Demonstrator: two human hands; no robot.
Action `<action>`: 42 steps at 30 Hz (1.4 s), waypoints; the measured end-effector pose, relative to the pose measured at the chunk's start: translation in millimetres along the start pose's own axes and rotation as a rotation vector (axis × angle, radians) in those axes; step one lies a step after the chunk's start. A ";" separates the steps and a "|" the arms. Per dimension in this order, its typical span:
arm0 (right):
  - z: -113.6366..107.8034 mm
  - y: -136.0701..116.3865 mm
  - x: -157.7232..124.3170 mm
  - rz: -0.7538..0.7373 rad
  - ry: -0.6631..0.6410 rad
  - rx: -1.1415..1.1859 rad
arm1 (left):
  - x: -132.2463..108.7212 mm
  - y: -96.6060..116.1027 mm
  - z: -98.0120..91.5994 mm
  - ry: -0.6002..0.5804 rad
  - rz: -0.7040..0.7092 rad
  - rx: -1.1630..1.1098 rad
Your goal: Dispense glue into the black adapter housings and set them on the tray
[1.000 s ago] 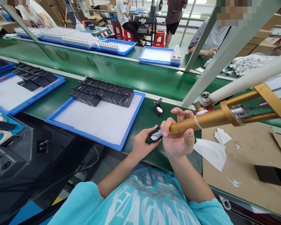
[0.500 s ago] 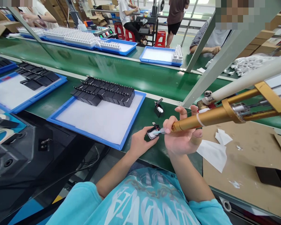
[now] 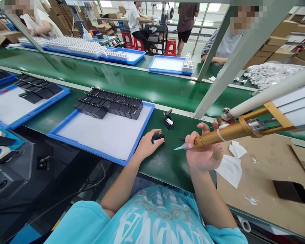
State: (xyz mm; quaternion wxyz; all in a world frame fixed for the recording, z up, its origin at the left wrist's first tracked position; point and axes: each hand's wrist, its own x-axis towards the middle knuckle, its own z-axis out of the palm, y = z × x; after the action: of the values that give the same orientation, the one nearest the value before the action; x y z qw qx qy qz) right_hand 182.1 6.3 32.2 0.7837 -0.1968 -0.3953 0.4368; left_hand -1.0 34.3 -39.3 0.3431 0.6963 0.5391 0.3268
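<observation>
Factory assembly line. Long green conveyor belt. Blue trays with rows of black parts, white parts. Gold dispenser tool under metal frame. Workers seated at far benches, red stools, stacked cardboard boxes.

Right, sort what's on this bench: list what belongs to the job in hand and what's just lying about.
In hand: left hand gripping a small black plastic part; right hand gripping a gold metal dispensing gun; open black part with white fill; blue plastic tray of black parts.
Lying about: white paper scraps; brown cardboard sheet; flat black block.
</observation>
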 end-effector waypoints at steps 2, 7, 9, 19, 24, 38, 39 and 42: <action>-3.8 -1.1 -0.7 0.001 0.003 -0.014 | 3.4 -2.7 2.6 -0.020 0.031 -0.082; -9.0 -4.2 -3.4 0.026 0.022 -0.029 | 1.7 -7.9 8.2 0.007 0.149 -0.169; -10.3 -5.2 -4.2 0.034 0.034 -0.037 | -1.8 -5.8 6.3 0.014 0.197 -0.103; -15.9 -7.2 -5.4 0.044 0.006 0.000 | -9.7 -0.1 -3.5 0.017 0.368 0.297; -16.7 -7.4 -6.7 0.047 0.011 -0.020 | -6.9 -2.2 3.6 0.010 0.315 0.231; -15.4 -9.5 -5.5 0.051 0.038 -0.024 | -7.8 -0.2 15.5 -0.040 0.249 0.572; -15.8 -9.3 -5.4 0.049 0.034 -0.019 | -7.6 -1.1 14.6 -0.039 0.234 0.515; -18.1 -8.3 -4.5 0.045 0.018 -0.002 | -10.0 -1.3 12.2 0.000 0.070 0.127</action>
State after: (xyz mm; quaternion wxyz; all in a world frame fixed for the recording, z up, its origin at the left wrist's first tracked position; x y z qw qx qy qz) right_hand 199.3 -1.3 24.5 0.7770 -0.2106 -0.3840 0.4522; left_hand 6.3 23.3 -48.0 0.2867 0.7351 0.5342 0.3034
